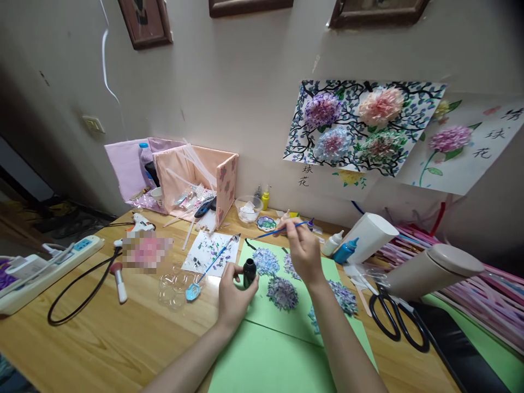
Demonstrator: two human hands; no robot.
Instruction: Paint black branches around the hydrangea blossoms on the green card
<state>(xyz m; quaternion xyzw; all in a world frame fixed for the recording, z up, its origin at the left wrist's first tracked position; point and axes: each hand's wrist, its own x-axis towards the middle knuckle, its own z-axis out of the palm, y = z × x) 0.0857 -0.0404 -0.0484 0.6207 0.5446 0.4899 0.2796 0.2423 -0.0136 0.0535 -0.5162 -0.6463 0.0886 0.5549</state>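
Observation:
My left hand (235,300) is closed around a small black bottle (249,267), which stands nearly upright over the left side of a light green sheet (270,360). In my right hand (303,254) is a paintbrush (282,228) with a blue handle, pinched and pointing left. Its tip lies close to a short black stroke (250,244) at the sheet's top; whether they touch I cannot tell. Fluffy paper flowers rest on the sheet: a pale blue one (266,261), a purple-grey one (282,293) below it, and others partly hidden by my right arm.
Left of the sheet lie a paint-spotted paper (204,254), a second brush (216,259) and a clear palette (170,289). A glue gun (141,224) and power strip (53,273) are farther left. Black-handled scissors (387,311), a blue bottle (345,251) and a tumbler (434,270) stand right.

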